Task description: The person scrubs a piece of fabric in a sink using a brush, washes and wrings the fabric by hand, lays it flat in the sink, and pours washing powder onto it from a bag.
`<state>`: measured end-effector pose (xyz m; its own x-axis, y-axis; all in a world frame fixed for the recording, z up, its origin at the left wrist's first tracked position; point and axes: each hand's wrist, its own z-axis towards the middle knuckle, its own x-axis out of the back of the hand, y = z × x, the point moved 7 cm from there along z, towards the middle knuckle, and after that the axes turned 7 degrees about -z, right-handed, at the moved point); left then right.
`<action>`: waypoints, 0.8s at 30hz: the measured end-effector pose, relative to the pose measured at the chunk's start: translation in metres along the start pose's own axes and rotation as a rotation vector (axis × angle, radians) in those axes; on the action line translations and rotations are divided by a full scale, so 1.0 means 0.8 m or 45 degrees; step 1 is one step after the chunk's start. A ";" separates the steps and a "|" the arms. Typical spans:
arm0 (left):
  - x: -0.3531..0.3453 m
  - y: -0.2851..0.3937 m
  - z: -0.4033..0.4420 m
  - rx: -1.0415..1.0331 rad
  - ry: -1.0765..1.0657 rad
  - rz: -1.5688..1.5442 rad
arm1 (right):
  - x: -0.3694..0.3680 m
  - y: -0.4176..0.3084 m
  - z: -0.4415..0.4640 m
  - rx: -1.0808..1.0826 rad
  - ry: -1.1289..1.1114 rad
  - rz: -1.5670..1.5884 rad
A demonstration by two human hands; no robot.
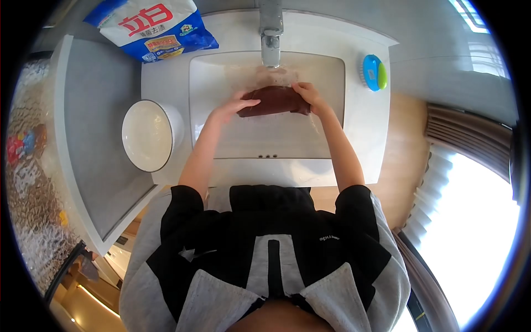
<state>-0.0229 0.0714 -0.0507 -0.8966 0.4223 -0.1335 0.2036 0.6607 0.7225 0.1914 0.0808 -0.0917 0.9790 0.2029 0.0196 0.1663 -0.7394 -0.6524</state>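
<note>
Over the white sink basin (265,135) I hold a dark reddish-brown cloth (276,102), folded into a long bundle that looks wet. My left hand (234,107) grips its left end, with a thumb lying along the near face. At the opposite end, my right hand (308,96) is closed on the upper corner. The fingers behind the cloth are hidden. Just beyond the bundle, the chrome faucet (271,44) reaches over the basin. Brownish-tinted water or suds show on the basin's back wall below the spout.
A blue and white detergent bag (155,30) lies at the counter's back left. Nearer me on the left is a white bowl (148,135). A blue and green scrub brush (374,73) rests on the right rim. A grey partition (105,127) borders the left side.
</note>
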 end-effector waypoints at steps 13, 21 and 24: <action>-0.010 -0.004 0.071 -0.735 1.241 1.294 | -0.081 -0.023 0.027 0.626 1.205 -1.296; -0.015 -0.017 0.104 -0.772 1.160 1.439 | -0.096 -0.012 0.080 0.642 0.899 -1.600; -0.008 -0.031 0.113 -0.826 1.219 1.468 | -0.097 -0.024 0.066 0.698 1.031 -1.540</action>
<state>0.0137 0.1082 -0.1295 -0.3486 -0.2012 0.9154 0.9323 -0.1753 0.3164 0.1058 0.1130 -0.1210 0.1290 -0.0384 0.9909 0.9905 -0.0441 -0.1306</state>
